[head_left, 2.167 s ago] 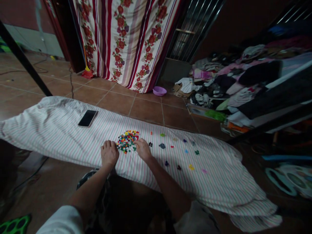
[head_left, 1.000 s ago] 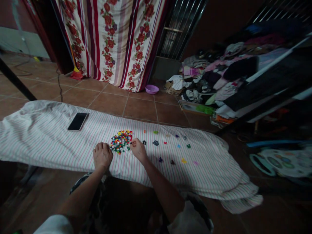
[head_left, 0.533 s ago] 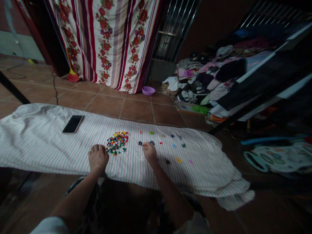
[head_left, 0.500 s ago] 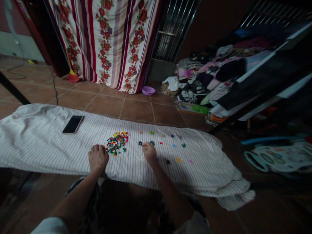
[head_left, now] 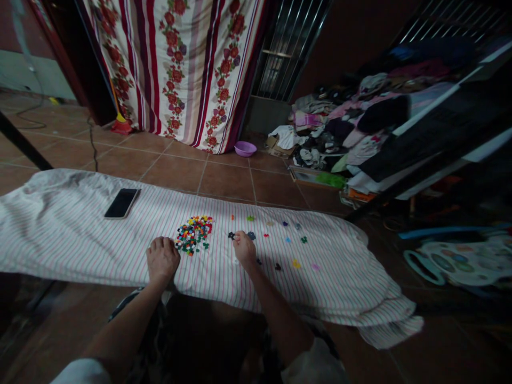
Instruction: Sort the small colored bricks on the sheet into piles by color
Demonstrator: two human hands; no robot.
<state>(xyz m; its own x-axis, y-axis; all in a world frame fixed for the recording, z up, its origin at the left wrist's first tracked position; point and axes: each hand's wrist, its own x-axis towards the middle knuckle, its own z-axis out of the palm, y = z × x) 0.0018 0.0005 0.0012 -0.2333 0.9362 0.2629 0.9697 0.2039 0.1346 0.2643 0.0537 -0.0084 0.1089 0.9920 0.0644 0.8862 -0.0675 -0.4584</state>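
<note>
My left hand [head_left: 163,260] lies palm down on the striped cloth [head_left: 132,256], fingers resting on it, at the left edge of a heap of small coloured pieces [head_left: 195,233]. No object shows in that hand. To the right of the heap, my right hand [head_left: 245,249] has thumb and forefinger pinched together beside a small group of black pieces [head_left: 231,235]. Whatever sits between those fingertips is too small to make out. Just behind the hand is a dark grey-blue group [head_left: 251,235]. Further right lie separate little groups, among them green [head_left: 304,240], yellow [head_left: 296,263] and pink [head_left: 316,266] ones.
A phone [head_left: 122,203] lies on the cloth at the left. Beyond, on the tiled floor, are a purple basin [head_left: 245,149] and a large pile of clothes [head_left: 344,120]. A flowered curtain [head_left: 192,69] hangs behind. A dark slanting bar [head_left: 412,178] crosses at the right.
The view has shifted slightly. My right hand stays by the black pieces with its fingertips pinched, and my left hand keeps its place beside the heap.
</note>
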